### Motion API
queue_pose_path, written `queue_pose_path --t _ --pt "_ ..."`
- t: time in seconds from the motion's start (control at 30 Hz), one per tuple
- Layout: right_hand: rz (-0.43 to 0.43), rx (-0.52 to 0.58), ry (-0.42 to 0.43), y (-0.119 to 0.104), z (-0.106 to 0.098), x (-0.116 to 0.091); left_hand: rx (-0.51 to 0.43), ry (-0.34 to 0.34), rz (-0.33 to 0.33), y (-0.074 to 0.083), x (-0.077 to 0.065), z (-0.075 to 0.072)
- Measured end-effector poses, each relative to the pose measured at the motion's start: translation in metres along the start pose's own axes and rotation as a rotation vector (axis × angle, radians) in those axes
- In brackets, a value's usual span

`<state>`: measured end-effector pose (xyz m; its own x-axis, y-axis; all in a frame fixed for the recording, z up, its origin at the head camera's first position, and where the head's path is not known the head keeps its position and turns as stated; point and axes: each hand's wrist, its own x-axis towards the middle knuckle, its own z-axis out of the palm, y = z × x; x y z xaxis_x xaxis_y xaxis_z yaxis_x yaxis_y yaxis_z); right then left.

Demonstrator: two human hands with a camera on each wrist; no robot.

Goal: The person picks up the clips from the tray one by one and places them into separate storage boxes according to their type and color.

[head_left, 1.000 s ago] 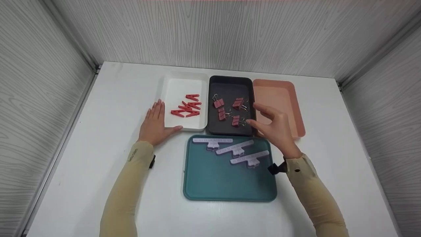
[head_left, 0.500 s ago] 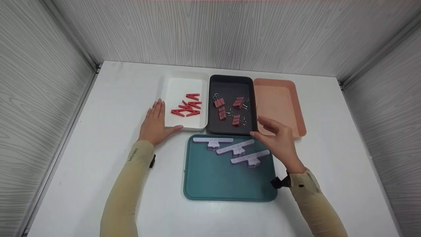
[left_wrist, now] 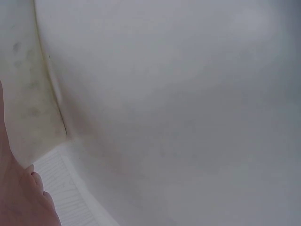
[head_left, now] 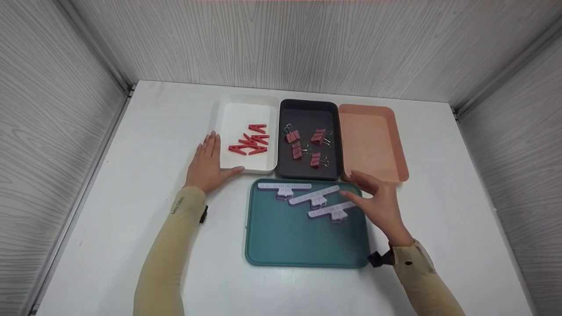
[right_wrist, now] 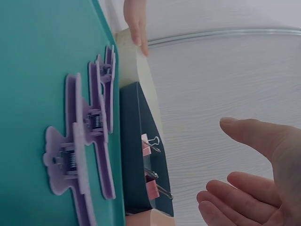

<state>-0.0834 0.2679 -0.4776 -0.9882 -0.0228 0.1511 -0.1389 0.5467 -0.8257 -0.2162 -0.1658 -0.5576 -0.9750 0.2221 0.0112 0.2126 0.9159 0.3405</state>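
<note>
My left hand (head_left: 204, 169) rests with straight fingers against the left side of the white tray (head_left: 248, 112), thumb at its front edge. Several small red clothespins (head_left: 257, 139) lie in that tray. Above the right back corner of the teal tray (head_left: 298, 245), my right hand (head_left: 381, 202) hovers, thumb and fingers apart, holding nothing. Nearest to it is the rightmost of three lilac bag clips (head_left: 336, 213), partly behind the thumb. The middle clip (head_left: 317, 197) lies beside it, and the left clip (head_left: 284, 188) along the tray's back edge.
Side by side behind the teal tray stand the white tray, a black tray (head_left: 309, 115) with several pinkish-red binder clips (head_left: 318, 137), and an orange tray (head_left: 373, 140). All sit on a white table (head_left: 443, 184) enclosed by grey wood-grain panels (head_left: 298, 48).
My right hand has moved from over the right edge of the black tray toward me, to the teal tray's back right corner. The left hand has stayed still.
</note>
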Motion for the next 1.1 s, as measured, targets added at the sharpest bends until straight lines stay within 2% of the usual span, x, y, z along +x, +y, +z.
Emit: queue_pose_path --t 0.27,0.43,0.9,1.1 --pt "0.117 -0.017 -0.051 0.013 0.009 -0.015 -0.017 -0.006 0.0 -0.001 0.001 0.001" --pt "0.147 -0.013 -0.064 0.019 0.014 -0.022 -0.014 -0.004 0.003 -0.002 0.001 0.001" --pt "0.242 -0.102 -0.098 0.03 0.025 -0.033 -0.003 -0.007 0.014 0.0 0.001 -0.001" --pt "0.243 -0.13 -0.097 0.032 0.03 -0.033 0.002 -0.01 0.004 0.0 0.001 0.0"
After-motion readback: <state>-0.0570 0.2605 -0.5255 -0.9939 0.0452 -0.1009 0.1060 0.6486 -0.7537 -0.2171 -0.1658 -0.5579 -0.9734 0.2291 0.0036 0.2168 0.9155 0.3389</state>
